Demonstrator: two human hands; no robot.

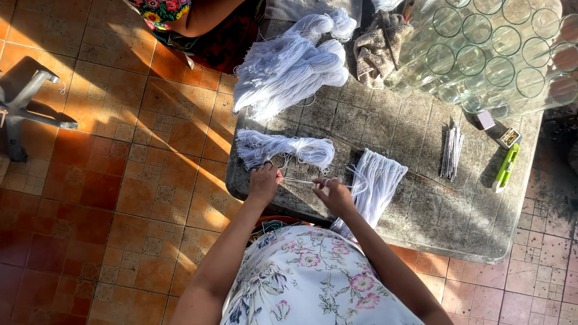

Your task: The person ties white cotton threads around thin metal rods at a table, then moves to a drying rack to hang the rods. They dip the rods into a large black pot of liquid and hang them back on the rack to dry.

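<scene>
My left hand (264,182) and my right hand (332,194) hold a thin white string (299,180) stretched between them at the near edge of a grey stone table (421,210). Just beyond my left hand lies a small bundle of white strings (283,148). A fan of cut white strings (373,185) lies beside my right hand and hangs over the table's edge. Further back is a large heap of white string bundles (295,66).
Several clear glass jars (494,54) stand at the table's far right. A beige cloth (376,45), a stack of thin pale sticks (451,153), a green utility knife (506,168) and a small box lie on the table. Another person (192,24) is at the far side. A grey metal stand (24,102) is left.
</scene>
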